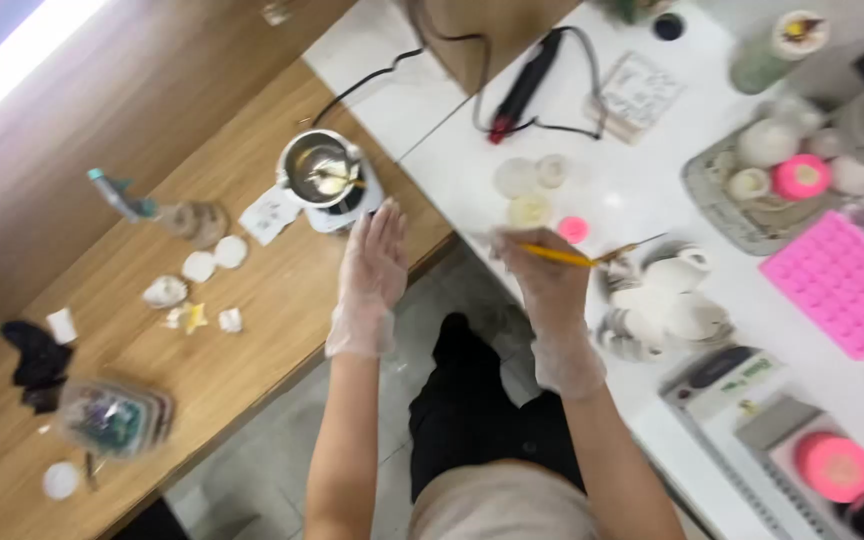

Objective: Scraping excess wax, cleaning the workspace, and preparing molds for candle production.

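At the bottom of the frame sit the person's lap in dark trousers and two bare forearms reaching upward. At lower right, on the white surface [642,190], stands a grey machine carrying a round pink disc [835,467].

In the centre, the left hand [373,262], in a thin clear glove, is spread flat with fingers together, holding nothing; it hovers at the edge of the wooden surface [252,330], just below a small metal pot [318,167] on its white base. The right hand [542,275], also gloved, is closed around a yellow brush [562,256] that points right, its tip close to a cluster of white shell-shaped casts [667,300] on the white surface. Just above that hand lie a small pink round piece [573,230] and three pale round pieces [530,185].

At the right edge lies a pink silicone mould [842,280] with many small cells; above it a grey tray [742,195] holds white and pink round forms.

On the left, the wooden surface carries white shell pieces [197,270], a dark cloth [37,360] and a clear plastic box [112,418].

At the top centre a black and red corded tool [524,85] lies on the white surface.
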